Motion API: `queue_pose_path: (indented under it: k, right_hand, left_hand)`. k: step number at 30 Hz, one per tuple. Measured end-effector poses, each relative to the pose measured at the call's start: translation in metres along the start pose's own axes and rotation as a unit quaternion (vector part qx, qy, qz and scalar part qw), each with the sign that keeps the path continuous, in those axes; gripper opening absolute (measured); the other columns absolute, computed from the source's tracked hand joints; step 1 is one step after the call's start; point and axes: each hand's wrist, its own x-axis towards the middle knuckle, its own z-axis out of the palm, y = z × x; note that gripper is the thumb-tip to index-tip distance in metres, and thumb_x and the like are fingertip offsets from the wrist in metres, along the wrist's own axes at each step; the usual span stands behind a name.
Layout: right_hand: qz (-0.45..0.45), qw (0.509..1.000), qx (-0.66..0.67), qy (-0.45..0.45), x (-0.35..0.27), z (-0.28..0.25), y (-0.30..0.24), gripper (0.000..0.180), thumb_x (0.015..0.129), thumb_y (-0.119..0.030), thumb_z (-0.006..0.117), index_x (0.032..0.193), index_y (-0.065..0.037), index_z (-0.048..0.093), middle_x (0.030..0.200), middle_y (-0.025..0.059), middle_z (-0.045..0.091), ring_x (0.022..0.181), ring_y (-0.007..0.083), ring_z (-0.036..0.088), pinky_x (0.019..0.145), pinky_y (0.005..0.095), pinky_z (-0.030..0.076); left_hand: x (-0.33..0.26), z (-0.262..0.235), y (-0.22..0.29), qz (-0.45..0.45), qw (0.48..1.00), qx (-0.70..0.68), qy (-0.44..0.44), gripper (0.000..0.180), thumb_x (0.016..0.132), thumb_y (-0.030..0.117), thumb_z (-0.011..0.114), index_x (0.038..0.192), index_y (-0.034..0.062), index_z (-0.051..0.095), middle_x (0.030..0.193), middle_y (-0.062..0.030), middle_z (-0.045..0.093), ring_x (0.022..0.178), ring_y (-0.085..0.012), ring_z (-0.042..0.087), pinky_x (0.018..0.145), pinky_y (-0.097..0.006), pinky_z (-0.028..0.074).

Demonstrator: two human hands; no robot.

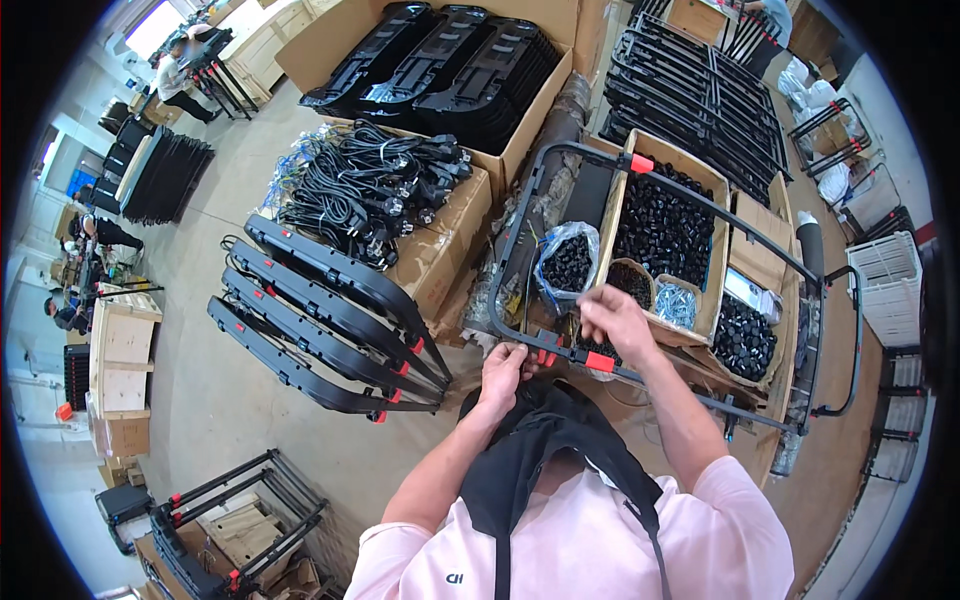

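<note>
A black tubular frame (722, 212) with red clips lies across the bins in front of me. At its near left corner, my left hand (503, 377) is closed, thumb and fingers pressed together beside the tube; whatever they pinch is too small to make out. A red clip (600, 361) sits on the near tube. Just above that clip is my right hand (617, 322), fingers curled together, and what they may hold is hidden. Close by stands a bag-lined tub (567, 262) of small black parts. Beyond it, a wooden bin (668, 220) holds many black caps.
Several black consoles with legs (330, 315) stand to my left. Bundled power cables (375, 185) lie on a cardboard box, behind which a carton holds black molded covers (430, 70). Screws (675, 303) fill a small bag. Black frames (690, 100) are stacked at the far right. People work at the far left.
</note>
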Motion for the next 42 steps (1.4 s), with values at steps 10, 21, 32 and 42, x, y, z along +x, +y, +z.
queue_pose_path:
  k: [10, 21, 32, 42]
  right_hand:
    - [0.242, 0.959, 0.145, 0.014, -0.071, 0.032, 0.132, 0.032, 0.103, -0.017, 0.070, 0.127, 0.003, 0.063, 0.110, 0.0148, 0.075, 0.097, 0.0237, 0.076, 0.075, 0.0323, 0.061]
    - [0.214, 0.903, 0.371, 0.034, 0.006, 0.101, 0.176, 0.023, 0.107, -0.031, 0.064, 0.115, -0.012, 0.074, 0.104, 0.0063, 0.077, 0.094, 0.0228, 0.072, 0.083, 0.0410, 0.057]
    - [0.179, 0.929, 0.318, 0.059, -0.011, 0.104, 0.158, 0.025, 0.107, -0.022, 0.063, 0.123, -0.006, 0.074, 0.105, 0.0094, 0.077, 0.095, 0.0230, 0.072, 0.087, 0.0402, 0.057]
    - [-0.195, 0.866, -0.460, -0.025, -0.022, 0.119, 0.028, 0.026, 0.096, -0.012, 0.063, 0.119, -0.006, 0.073, 0.117, 0.0182, 0.072, 0.106, 0.0381, 0.072, 0.089, 0.0458, 0.058]
  left_hand:
    - [0.007, -0.014, 0.013, -0.044, 0.997, 0.062, 0.005, 0.025, 0.103, 0.025, 0.071, 0.110, 0.0028, 0.063, 0.092, -0.0062, 0.070, 0.077, -0.0163, 0.069, 0.074, -0.034, 0.061]
    - [0.017, -0.020, 0.023, -0.113, 0.992, 0.049, -0.031, 0.037, 0.102, 0.026, 0.072, 0.121, -0.0031, 0.060, 0.098, -0.0117, 0.073, 0.080, -0.0204, 0.073, 0.072, -0.036, 0.063]
    - [0.002, -0.021, 0.032, -0.115, 0.974, 0.186, -0.057, 0.034, 0.107, 0.035, 0.063, 0.105, 0.0012, 0.070, 0.085, -0.0052, 0.073, 0.070, -0.0156, 0.068, 0.061, -0.031, 0.054]
    - [-0.022, -0.044, -0.002, 0.187, 0.924, 0.334, 0.010, 0.031, 0.107, 0.028, 0.060, 0.102, -0.0014, 0.069, 0.087, -0.0093, 0.071, 0.078, -0.0166, 0.064, 0.073, -0.035, 0.052]
